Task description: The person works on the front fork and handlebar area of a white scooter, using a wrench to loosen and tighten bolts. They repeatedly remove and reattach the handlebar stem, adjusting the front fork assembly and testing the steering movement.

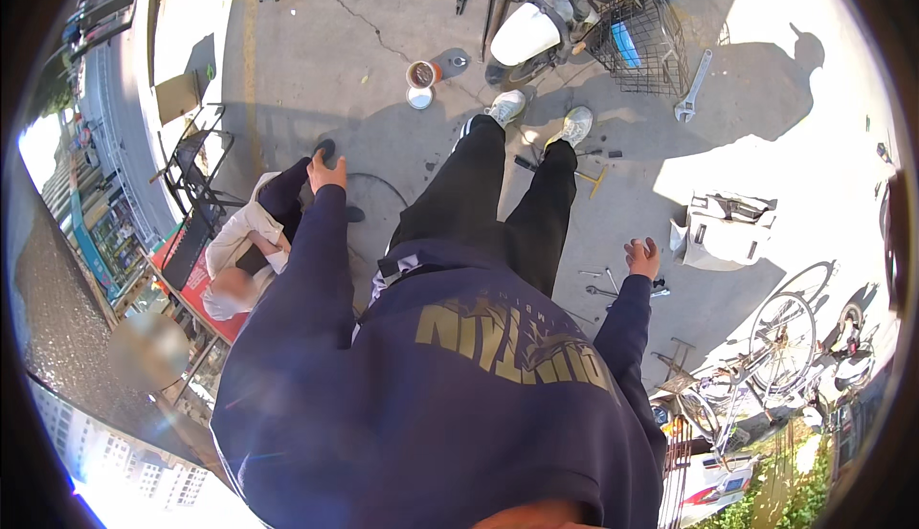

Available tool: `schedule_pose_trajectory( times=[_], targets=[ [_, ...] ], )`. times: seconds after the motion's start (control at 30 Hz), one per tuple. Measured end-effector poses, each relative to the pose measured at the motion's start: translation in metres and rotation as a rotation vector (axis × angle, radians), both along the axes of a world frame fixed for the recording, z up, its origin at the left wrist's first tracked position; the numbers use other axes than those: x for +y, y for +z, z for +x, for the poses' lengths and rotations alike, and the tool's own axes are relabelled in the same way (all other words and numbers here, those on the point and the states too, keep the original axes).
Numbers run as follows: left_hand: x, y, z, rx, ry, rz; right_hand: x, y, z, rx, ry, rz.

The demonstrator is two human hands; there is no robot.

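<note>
My left hand [327, 173] hangs at my side with nothing in it, its thumb apart from the fingers. My right hand [642, 258] hangs on the other side, its fingers loosely bent and spaced, holding nothing. Below it on the ground lie several wrenches [601, 290]. Near my shoes is a yellow T-shaped tool [596, 184], partly hidden by my leg. Ahead, a two-wheeled vehicle with a white front mudguard [526, 35] carries a black wire basket [649, 45]. A large adjustable wrench [693, 89] lies to its right.
An orange can [422, 74] and a white round lid [419, 98] sit ahead on the concrete. To the left, a person [254, 247] sits on a red bench beside a folding chair [194, 160]. A pale bag [726, 232] and a parked bicycle [780, 333] stand right.
</note>
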State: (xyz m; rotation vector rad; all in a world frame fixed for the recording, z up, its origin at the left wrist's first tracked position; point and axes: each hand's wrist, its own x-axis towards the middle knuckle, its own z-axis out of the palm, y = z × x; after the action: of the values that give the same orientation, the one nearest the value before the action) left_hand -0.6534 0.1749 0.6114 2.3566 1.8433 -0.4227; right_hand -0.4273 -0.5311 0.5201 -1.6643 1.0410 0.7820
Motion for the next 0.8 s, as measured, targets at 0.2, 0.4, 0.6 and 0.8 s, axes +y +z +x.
schedule_pose_trajectory(
  times=[0.2, 0.4, 0.6, 0.8],
  targets=[
    [-0.044, -0.040, 0.023, -0.096, 0.050, -0.221, 0.062, -0.008, 0.048, -0.065, 0.225, 0.018],
    [-0.095, -0.096, 0.103, -0.312, -0.103, -0.597, 0.148, -0.035, -0.006, -0.146, 0.341, 0.055],
    [-0.122, -0.182, 0.108, -0.592, -0.111, -0.528, 0.235, -0.082, -0.004, -0.163, 0.560, 0.062],
    [-0.108, -0.292, 0.157, -0.924, 0.218, -0.650, 0.299, -0.215, 0.046, -0.494, 0.481, 0.092]
  ],
)
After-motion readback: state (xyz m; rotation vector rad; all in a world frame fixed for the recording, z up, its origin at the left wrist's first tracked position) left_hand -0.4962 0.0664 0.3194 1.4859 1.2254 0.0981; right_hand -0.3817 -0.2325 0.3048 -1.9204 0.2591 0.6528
